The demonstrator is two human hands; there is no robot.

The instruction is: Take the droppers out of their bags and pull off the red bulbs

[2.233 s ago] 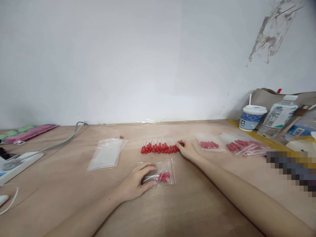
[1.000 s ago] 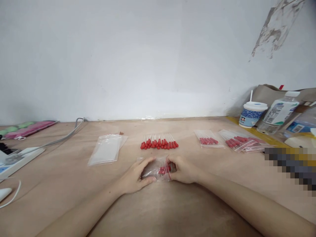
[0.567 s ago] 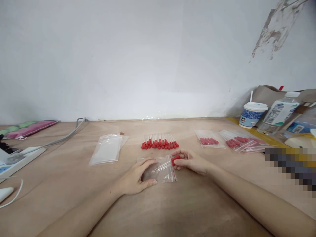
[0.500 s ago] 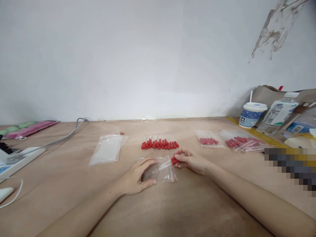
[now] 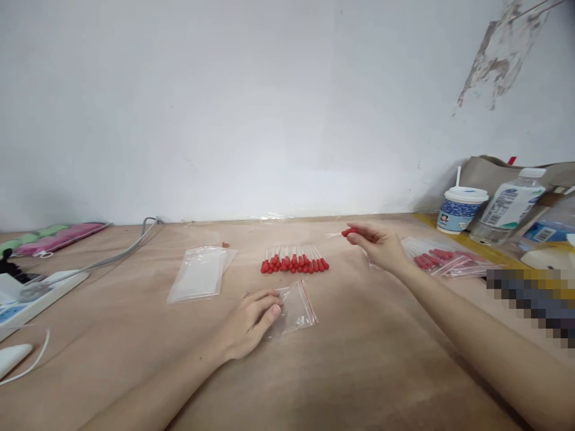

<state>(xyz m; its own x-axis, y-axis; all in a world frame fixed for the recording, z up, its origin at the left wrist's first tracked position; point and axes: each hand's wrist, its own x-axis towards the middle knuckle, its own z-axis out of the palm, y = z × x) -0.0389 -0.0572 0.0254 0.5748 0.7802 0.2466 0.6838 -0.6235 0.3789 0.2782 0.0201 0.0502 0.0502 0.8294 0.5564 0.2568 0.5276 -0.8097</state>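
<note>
Droppers [image 5: 350,231] sit pinched in the right hand [image 5: 381,246], near the loose row [image 5: 294,261]; well apart, the left hand [image 5: 251,323] lies on a bag [image 5: 297,308], grip unclear. A slack pinch could spill them across the table [image 5: 350,365].

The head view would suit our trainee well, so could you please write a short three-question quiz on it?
1. Which hand touches the clear bag nearest the camera?
2. True or false: the cup stands left of the bottle in the picture.
3. What does the right hand hold?
A) the bottle
B) red-ended droppers
C) the cup

Key: 1. The left hand. 2. True. 3. B.
</note>
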